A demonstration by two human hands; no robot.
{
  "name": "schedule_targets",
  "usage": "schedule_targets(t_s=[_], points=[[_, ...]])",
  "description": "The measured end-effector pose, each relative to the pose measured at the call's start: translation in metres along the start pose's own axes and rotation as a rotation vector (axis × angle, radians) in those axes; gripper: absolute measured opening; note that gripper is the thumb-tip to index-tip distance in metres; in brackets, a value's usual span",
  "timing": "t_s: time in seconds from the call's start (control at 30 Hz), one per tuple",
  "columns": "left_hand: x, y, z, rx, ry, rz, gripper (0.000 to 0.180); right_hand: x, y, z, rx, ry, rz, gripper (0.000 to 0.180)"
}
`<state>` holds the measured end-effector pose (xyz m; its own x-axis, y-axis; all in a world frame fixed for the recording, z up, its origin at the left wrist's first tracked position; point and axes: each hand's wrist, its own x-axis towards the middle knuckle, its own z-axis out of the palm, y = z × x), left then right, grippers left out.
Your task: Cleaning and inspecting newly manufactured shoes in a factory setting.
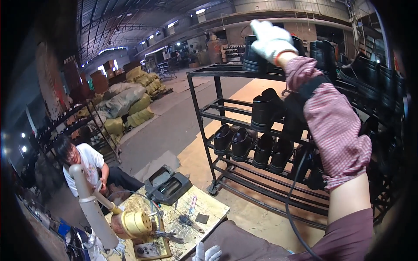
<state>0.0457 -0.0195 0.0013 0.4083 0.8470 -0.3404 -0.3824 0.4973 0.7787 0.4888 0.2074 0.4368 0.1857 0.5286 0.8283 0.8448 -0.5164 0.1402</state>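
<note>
My right hand (273,40), in a white glove, is raised at the upper right over the rack's top shelf. Its fingers stretch toward the upper left, apart from one another. A black shoe (253,61) stands on the shelf's left end, partly covered by that hand; whether they touch I cannot tell. A pink checked sleeve cover (333,130) wraps my right forearm. At the bottom edge, near the workbench (216,208), the gloved fingers of my left hand (208,253) show, spread, with nothing seen in them; the rest is cut off.
Black shoes (266,108) fill several tiers of the metal rack (204,126). A dark cable (289,209) hangs in front. On the bench are a yellow machine head (133,222), a black tray-like part (167,186) and a brush (191,222). A seated person (89,163) works at left.
</note>
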Motion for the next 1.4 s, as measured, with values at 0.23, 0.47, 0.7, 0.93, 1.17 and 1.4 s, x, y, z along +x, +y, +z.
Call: schedule_targets(t_s=[0.23,0.47,0.7,0.93,1.17,1.4], points=[[0.005,-0.002,-0.003,-0.057,-0.073,0.087,0.085,-0.014,0.117,-0.005,-0.045,-0.120,0.155,0.061],[-0.004,-0.030,-0.002,-0.083,-0.171,0.236,0.090,-0.207,-0.018,-0.068,0.172,0.459,-0.543,0.023],[-0.012,-0.029,-0.010,-0.658,-0.224,0.212,0.094,-0.358,-0.111,-0.159,0.678,-1.244,-1.527,0.061],[-0.044,-0.037,-0.093,-0.563,0.487,0.480,0.099,-0.468,-0.144,-0.066,1.416,-0.664,-1.054,0.051],[-0.032,0.009,-0.170,-0.502,0.632,0.643,0.096,-0.494,-0.127,-0.040,1.223,-0.706,-0.856,0.049],[-0.008,0.043,-0.207,-0.459,0.647,0.679,0.099,-0.509,-0.117,-0.031,1.179,-0.810,-0.816,0.050]])
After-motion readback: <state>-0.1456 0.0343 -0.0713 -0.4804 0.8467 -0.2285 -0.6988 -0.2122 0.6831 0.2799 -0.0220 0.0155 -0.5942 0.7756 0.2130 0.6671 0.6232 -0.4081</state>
